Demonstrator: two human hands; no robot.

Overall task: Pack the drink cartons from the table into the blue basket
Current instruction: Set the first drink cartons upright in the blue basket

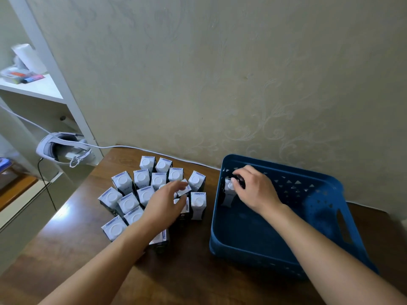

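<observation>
Nearest you, the dark brown wooden worktop (198, 280) shows a glossy grain, with both your bare forearms reaching out over it. Your left hand (164, 203) lies over the cluster of drink cartons (141, 194), fingers spread fairly wide and lightly curved, with fingertips against one tilted carton (184, 190) near the cluster's right side; you cannot tell whether it is truly gripped. The rest of the cartons stand upright on the worktop, long axes vertical, round white caps pointing up, packed close together left of the blue basket (330, 219).

The basket sits on the right part of the worktop, its perforated walls rising round a mostly bare floor. Your right hand (253, 188) is inside at the far left corner, fingers curled round the top of a single carton (228, 194), which stands upright against the basket's left wall, cap upward.

Beyond, a white cable (123, 147) runs along the worktop's back edge at the foot of a pale wall (220, 73) with a faint embossed scroll pattern. Far left, a white headset (59, 148) rests on a white shelf unit (44, 91) holding blurred coloured items.
</observation>
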